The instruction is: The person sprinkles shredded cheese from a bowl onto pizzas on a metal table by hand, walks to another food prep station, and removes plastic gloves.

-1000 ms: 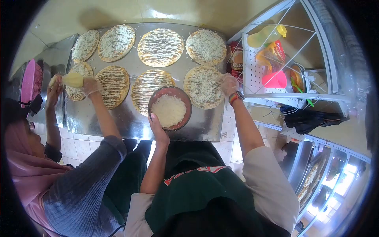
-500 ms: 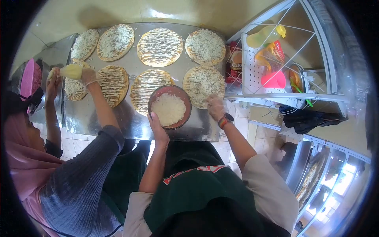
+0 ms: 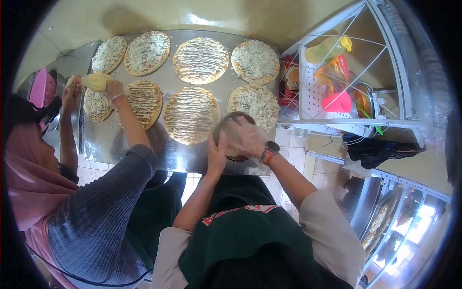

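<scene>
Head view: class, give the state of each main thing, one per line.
Bowl: held, partly hidden by hands
Left hand: gripping bowl
Right hand: gloved, reaching into bowl
Round behind bowl: sprinkled
Round left of bowl: striped, unsprinkled
Piping bag: held by co-worker
Bottle: capped

On my left, a co-worker's arm reaches over the table. There is room for me to slip through between that arm and the bowl. On my right, the shelf gets in the way.
</scene>
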